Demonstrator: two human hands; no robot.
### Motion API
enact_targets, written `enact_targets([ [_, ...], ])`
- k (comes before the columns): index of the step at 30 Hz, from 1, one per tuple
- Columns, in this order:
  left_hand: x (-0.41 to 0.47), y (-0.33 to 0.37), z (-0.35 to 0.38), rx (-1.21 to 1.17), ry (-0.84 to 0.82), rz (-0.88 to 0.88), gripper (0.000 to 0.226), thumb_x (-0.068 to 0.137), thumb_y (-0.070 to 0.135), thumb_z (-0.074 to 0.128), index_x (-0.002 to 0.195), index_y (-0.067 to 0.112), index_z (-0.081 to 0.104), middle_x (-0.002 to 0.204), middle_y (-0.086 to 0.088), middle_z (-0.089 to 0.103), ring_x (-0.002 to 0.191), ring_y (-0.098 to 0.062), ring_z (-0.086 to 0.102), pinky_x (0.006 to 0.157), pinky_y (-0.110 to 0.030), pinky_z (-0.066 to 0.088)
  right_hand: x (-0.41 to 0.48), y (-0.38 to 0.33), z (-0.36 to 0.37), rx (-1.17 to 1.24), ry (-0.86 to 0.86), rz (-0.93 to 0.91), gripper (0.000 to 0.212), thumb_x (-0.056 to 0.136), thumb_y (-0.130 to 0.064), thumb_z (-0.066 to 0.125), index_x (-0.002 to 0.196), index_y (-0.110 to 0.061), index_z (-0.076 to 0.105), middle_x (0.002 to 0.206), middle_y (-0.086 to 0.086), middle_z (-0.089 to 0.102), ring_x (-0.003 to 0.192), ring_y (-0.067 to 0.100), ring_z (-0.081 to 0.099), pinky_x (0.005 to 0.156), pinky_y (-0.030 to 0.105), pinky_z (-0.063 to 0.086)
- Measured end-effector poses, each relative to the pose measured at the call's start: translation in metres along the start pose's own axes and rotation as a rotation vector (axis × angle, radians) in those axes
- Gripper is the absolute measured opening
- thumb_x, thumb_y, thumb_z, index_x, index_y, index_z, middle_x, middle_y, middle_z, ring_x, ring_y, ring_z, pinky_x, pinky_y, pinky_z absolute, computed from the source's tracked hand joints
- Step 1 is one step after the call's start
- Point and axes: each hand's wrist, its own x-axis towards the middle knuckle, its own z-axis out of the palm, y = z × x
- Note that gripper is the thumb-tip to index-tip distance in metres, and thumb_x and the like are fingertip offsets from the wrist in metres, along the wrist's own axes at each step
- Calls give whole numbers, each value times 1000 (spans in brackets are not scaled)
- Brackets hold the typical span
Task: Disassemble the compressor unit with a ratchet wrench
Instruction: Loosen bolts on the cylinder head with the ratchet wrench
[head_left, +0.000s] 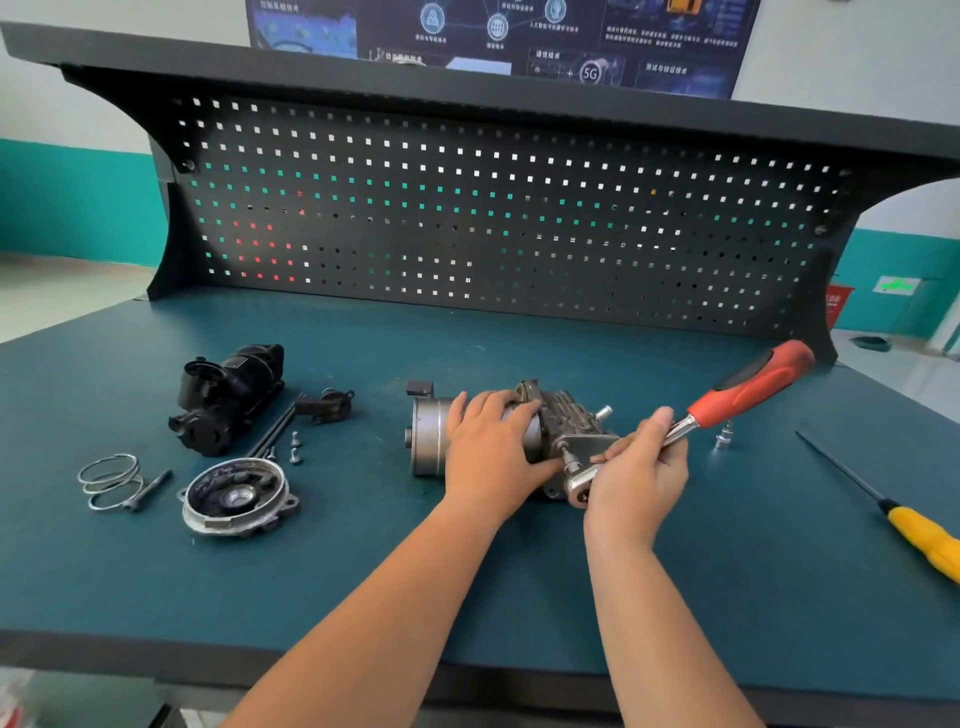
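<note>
The compressor unit (431, 441) lies near the middle of the bench (467, 582). Our left hand (488, 447) presses on it, grip wide. Our right hand (639, 467) grips the ratchet wrench (753, 387) near its head. We should hold the unit firm, keep the wrench head straight, and pull in short swings.

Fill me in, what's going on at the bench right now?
A person is partway through stripping the compressor unit on the bench. The left hand presses on its metal body to steady it, while the right hand grips the ratchet wrench near its head, set against a fastener on the unit's bracket. A black housing, a round end cover and wire rings lie off to the left.
</note>
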Motion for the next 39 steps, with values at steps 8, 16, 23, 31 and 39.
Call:
enact_targets([
  [8, 0, -2, 0, -6, 6, 12, 65, 75, 64, 56, 132, 33, 50, 134, 6, 47, 129, -15, 35, 112, -34, 9, 5, 5, -6, -33, -154, -133, 33, 95, -35, 45, 64, -23, 41, 44, -11, 44, 44, 5, 43, 49, 17, 39],
  [16, 0, 4, -6, -17, 73, 45, 34, 81, 28, 41, 103, 22, 65, 104, -1, 64, 109, -24, 55, 96, -35, 27, 10, 1, -5, -478, -871, -1066, 29, 89, -29, 47, 65, -24, 30, 53, -14, 27, 54, 11, 29, 47, 23, 27],
  [23, 0, -1, -1, -2, -32, -7, 68, 74, 66, 57, 133, 35, 48, 134, 6, 47, 128, -14, 35, 109, -31, 11, 5, -3, -3, 189, 75, 282, 32, 96, -32, 46, 68, -18, 44, 39, -13, 38, 35, 4, 37, 41, 18, 36],
  [31, -2, -2, -9, -134, -43, 76, 58, 75, 52, 63, 127, 30, 55, 134, 6, 49, 129, -14, 40, 111, -30, 17, 17, -8, -7, -361, -747, -684, 36, 88, -35, 47, 59, -36, 27, 46, -11, 32, 49, 4, 36, 50, 12, 28],
  [39, -36, 32, -22, -1168, -211, -573, 33, 85, 38, 65, 68, 10, 61, 61, -4, 66, 50, -10, 60, 43, -20, 39, 14, 0, -13, -228, -707, -588, 33, 87, -38, 45, 58, -28, 33, 44, -7, 42, 45, 8, 41, 47, 15, 31],
])
